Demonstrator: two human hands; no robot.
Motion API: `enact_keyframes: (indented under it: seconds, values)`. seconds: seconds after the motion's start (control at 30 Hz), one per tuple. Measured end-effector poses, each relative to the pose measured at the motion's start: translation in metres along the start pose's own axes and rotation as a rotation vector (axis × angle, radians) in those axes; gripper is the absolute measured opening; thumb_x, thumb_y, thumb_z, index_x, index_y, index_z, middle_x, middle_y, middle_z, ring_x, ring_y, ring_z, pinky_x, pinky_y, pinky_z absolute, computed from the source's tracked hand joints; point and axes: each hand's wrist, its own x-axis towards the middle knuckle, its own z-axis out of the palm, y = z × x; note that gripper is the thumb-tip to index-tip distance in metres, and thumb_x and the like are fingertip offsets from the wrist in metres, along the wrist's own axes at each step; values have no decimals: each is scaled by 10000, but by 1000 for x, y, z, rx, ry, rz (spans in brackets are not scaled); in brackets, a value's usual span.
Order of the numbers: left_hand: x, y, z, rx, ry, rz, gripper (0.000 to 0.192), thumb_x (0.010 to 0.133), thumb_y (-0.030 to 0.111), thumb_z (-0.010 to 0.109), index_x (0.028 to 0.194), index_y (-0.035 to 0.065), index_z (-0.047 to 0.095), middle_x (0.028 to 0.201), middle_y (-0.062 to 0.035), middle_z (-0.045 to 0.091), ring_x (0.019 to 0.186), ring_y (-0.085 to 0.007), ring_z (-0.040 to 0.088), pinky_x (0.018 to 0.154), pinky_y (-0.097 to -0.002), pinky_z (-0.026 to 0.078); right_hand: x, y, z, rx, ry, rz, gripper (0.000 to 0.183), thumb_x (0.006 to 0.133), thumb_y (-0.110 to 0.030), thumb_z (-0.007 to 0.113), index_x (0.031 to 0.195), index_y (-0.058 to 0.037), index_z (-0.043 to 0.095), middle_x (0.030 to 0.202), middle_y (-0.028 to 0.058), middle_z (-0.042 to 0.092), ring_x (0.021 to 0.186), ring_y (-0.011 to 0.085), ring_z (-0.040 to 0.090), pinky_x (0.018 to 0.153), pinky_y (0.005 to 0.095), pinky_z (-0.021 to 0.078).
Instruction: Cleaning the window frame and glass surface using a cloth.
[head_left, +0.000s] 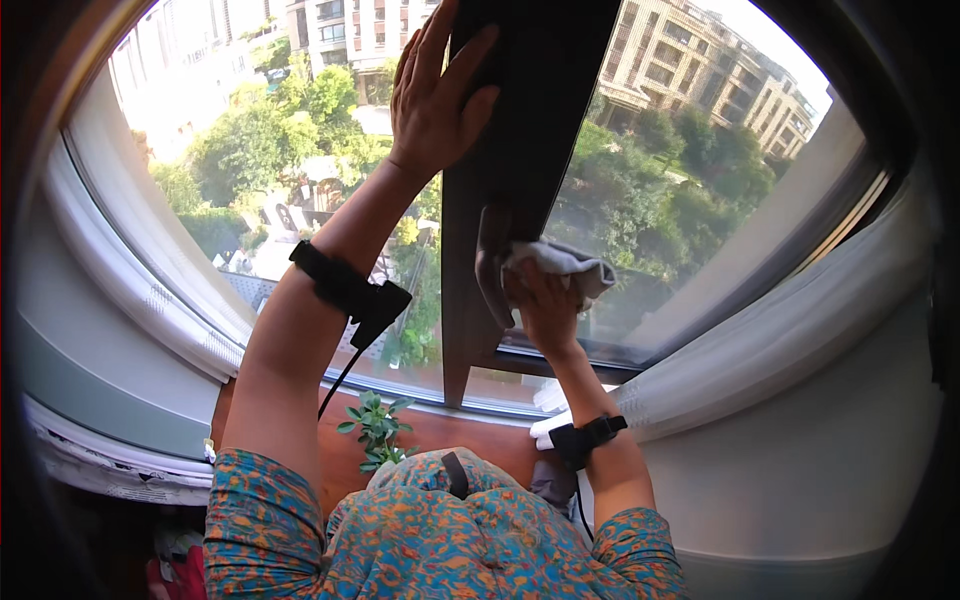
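My left hand (439, 97) is raised high with its fingers spread against the edge of the dark window frame (517, 135), and nothing shows in it. Lower and to the right, my right hand (546, 304) presses a folded pale cloth (559, 262) near the lower part of the right window pane (645, 202), next to the frame. Just left of the cloth is the dark window handle (493, 266), pointing downward. My right fingers are partly hidden by the cloth. The left pane (300, 150) lies behind my left forearm.
A leafy green plant (377, 427) stands on the reddish-brown windowsill (439, 439), close to my body. A white curtain (142, 270) hangs at the left, another curtain (750, 367) at the right. Black straps with cables circle both forearms. Trees and buildings show outside.
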Motion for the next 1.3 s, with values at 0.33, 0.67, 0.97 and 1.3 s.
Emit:
enact_keyframes:
  seconds: [0.33, 0.67, 0.97, 1.3]
  values:
    - [-4, -6, 8, 35, -30, 36, 537, 935, 250, 535, 1430, 51, 473, 1541, -283, 277, 1362, -474, 366, 1097, -539, 324, -147, 7, 42, 43, -199, 46, 486, 809, -137, 584, 1252, -323, 659, 1394, -78, 501, 1160, 207, 537, 1013, 456, 394]
    - [-2, -20, 7, 110, 29, 124, 567, 893, 193, 572, 1436, 70, 462, 1536, -285, 278, 1315, -466, 410, 1070, -520, 362, -157, -42, 54, 571, -283, 357, 472, 698, 70, 652, 1100, -165, 727, 1245, 106, 574, 1097, 319, 557, 947, 423, 463]
    - [-5, 6, -3, 96, -120, -103, 574, 779, 224, 642, 1339, 124, 570, 1540, -264, 288, 1311, -454, 442, 1068, -533, 385, -84, -114, 30, 1211, -446, 200, 444, 693, 80, 706, 1100, -97, 708, 1184, 169, 594, 1106, 355, 590, 931, 403, 497]
    - [-21, 7, -84, -99, -565, -173, 610, 905, 410, 639, 1457, 218, 463, 1617, -166, 191, 1453, -375, 281, 1151, -547, 270, 59, -148, -15, 1210, -69, 114, 380, 733, 52, 719, 1099, -38, 667, 1195, 152, 605, 1121, 326, 600, 955, 393, 482]
